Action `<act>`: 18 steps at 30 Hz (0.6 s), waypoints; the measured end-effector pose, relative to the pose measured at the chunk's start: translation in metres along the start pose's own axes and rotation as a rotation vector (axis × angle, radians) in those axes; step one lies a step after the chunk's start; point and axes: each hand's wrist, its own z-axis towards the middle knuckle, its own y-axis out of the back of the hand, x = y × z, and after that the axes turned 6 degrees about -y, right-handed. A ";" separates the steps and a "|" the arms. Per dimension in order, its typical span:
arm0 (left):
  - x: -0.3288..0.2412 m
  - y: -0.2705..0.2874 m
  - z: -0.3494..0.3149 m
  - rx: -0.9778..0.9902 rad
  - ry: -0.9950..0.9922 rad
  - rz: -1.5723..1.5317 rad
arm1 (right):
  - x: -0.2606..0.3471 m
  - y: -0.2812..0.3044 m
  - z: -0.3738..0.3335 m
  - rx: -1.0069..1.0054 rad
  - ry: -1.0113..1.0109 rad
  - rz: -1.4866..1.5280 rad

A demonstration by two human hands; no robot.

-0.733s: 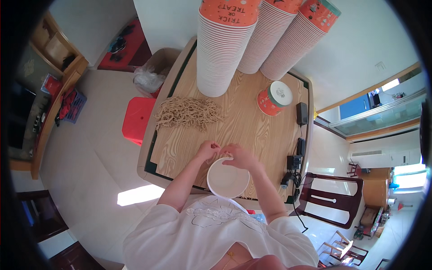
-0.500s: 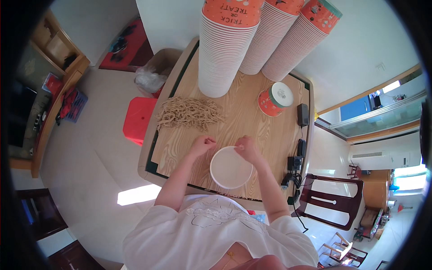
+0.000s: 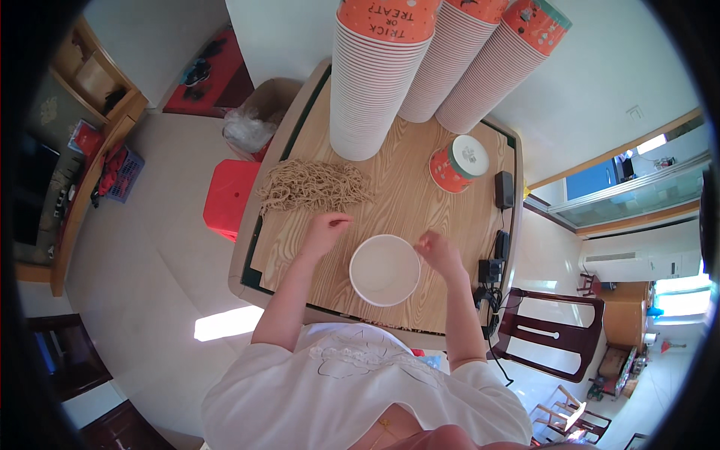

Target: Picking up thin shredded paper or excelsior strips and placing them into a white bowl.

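**White bowl set down, both hands off it**

Three tall stacks of paper cups [image 3: 382, 82] stand at the far end of the wooden worktop [image 3: 405, 202], white-ribbed down the sides w/ orange printed tops; the rightmost one has a teal rim. Just right of them a single orange cup [image 3: 454, 165] lies on its side, white round lid w/ teal edge facing up. A black adapter [image 3: 503, 189] sits at the right edge, more black plugs and cable [image 3: 491, 266] nearer the person. A heap of tan noodle-like strands [image 3: 315, 187] lies on the left part of the worktop. Off the worktop, left: a red plastic stool [image 3: 229, 196] and a cardboard box w/ a clear bag [image 3: 251, 124] in it.

The white bowl [image 3: 384, 270] stands upright on the worktop's near edge, in front of the person, betw. the two hands. Left hand [image 3: 326, 229] hovers just left of the bowl, fingers loosely curled, holding nothing I can see, near the strands but not touching. Right hand [image 3: 439, 251] is just right of the bowl, fingers bunched together; can't tell if there's anything pinched in them.

Vs. half a sec ago: the right hand was at the bowl's rim, now it's clear of it. Left hand has drifted a bit toward the strands. Bowl sits about where it was.
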 end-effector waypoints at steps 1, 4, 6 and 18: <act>-0.016 -0.010 0.000 0.006 -0.001 0.000 | 0.006 0.004 -0.003 -0.209 0.196 0.196; -0.050 -0.040 -0.001 0.160 0.012 -0.073 | 0.031 0.002 -0.002 -0.422 0.558 0.501; -0.054 -0.055 -0.003 0.220 -0.093 -0.268 | 0.044 -0.007 0.000 -0.421 0.720 0.611; -0.015 -0.029 -0.022 0.136 0.063 -0.240 | 0.052 -0.032 -0.012 -0.168 0.372 0.603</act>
